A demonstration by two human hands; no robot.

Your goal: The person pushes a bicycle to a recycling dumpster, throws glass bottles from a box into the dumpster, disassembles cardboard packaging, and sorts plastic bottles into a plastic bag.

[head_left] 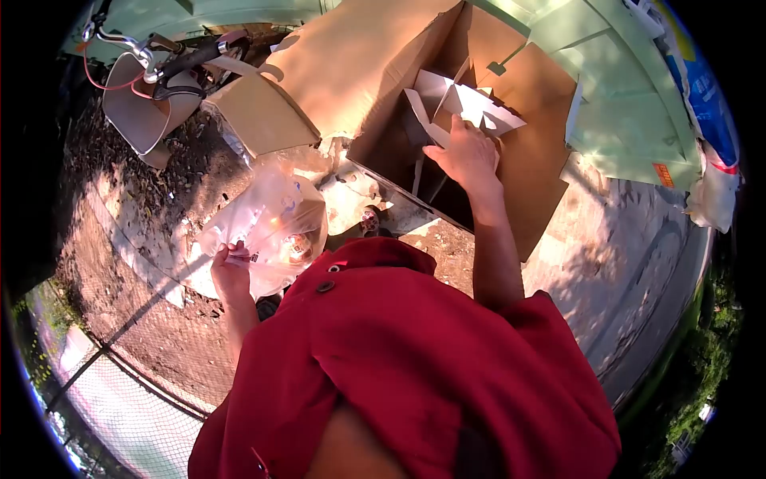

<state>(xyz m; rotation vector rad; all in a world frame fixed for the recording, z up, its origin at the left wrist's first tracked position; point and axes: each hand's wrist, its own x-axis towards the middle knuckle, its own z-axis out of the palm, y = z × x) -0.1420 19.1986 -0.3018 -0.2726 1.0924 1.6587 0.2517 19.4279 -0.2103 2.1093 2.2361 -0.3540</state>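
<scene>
A translucent plastic bag (275, 219) with things inside that I cannot make out hangs at the left of my body. My left hand (231, 275) is closed on its near edge. At the upper right stands a large open cardboard box (535, 160). My right hand (467, 156) is over its opening, at the edge of folded white cardboard pieces (471, 104) inside. The fingers of this hand are partly hidden by the back of the hand, so its grip is unclear. The bottom of the box is in dark shadow.
A bicycle handlebar (187, 60) is at the upper left, near a small cardboard box (259, 112) and a bent grey container (136, 104). Green metal panels (630, 88) stand behind the large box. A blue bag (706, 104) hangs at far right. Netting (132, 411) lies lower left.
</scene>
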